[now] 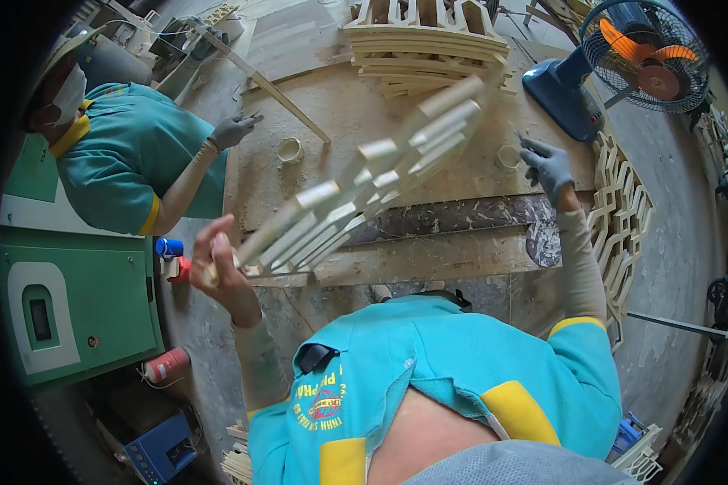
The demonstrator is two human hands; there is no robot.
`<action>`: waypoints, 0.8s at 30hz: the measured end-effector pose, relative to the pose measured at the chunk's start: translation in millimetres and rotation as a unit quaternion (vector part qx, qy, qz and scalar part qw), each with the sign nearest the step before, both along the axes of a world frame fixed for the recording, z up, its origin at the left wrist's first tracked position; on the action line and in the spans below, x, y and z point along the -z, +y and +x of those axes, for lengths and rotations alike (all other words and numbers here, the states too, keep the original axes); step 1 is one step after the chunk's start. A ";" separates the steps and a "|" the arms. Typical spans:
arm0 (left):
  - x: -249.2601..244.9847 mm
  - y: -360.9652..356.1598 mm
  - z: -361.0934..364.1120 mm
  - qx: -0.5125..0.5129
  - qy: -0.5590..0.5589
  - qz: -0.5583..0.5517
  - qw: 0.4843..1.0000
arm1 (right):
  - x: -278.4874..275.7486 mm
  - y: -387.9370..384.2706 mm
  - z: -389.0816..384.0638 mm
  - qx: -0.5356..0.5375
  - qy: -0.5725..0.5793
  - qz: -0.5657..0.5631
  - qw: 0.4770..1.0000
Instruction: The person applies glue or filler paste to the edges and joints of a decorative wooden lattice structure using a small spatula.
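Observation:
My left hand (222, 271), bare, is closed around one end of a wooden lattice panel (340, 194). The panel, made of pale slats with hexagon-like gaps, is tilted up over the table, its far end blurred. My right hand (548, 166), in a grey glove, is curled over the table's right side. A thin dark tip shows at its fingers; what it holds, I cannot make out. Just left of that hand stands a small pale cup (508, 157). Another round cup (289, 150) stands on the left side of the table.
Wooden lattice panels (429, 48) are stacked at the table's far side, and more lattice (619, 218) leans at its right edge. A blue fan (647, 61) stands far right. A masked co-worker (137, 153) with a gloved hand (236, 129) is at left, near a wooden strip (267, 85).

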State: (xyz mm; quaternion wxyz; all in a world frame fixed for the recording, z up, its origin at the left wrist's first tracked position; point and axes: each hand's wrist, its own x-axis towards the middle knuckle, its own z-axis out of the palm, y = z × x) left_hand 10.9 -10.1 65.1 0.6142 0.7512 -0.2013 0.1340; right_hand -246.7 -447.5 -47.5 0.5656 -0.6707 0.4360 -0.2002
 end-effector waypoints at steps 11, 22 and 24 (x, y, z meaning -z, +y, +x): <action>12.7 -15.8 19.3 0.022 0.014 -0.071 0.997 | 43.6 144.7 26.3 -0.138 0.167 -0.258 0.942; 9.6 -13.9 11.5 0.008 0.000 -0.052 0.999 | 70.6 159.5 61.1 -0.134 0.247 -0.316 0.906; 16.1 -11.4 15.7 0.004 -0.013 -0.050 0.999 | 64.4 157.2 58.5 -0.130 0.258 -0.312 0.905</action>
